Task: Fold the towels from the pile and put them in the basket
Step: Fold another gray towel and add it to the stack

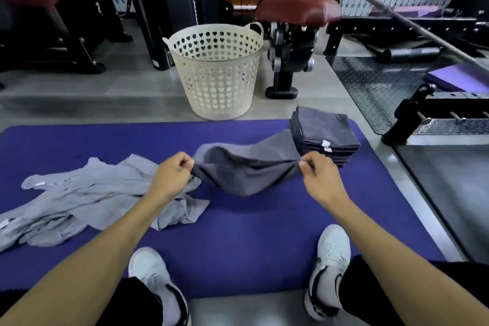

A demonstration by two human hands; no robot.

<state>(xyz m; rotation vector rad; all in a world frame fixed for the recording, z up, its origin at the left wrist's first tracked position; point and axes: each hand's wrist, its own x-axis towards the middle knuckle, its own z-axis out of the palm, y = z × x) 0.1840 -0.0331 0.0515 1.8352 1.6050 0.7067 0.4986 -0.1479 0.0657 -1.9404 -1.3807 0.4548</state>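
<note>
My left hand (173,171) and right hand (316,171) each pinch a near corner of the dark towel (246,167); it sags between them, long axis left-right, far end apparently draped toward the folded stack (325,132).

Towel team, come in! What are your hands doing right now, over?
Left hand and right hand pinch a dark grey towel stretched between them. Folded stack on mat, not yet in basket. Light grey pile waits. Path clear.
</note>
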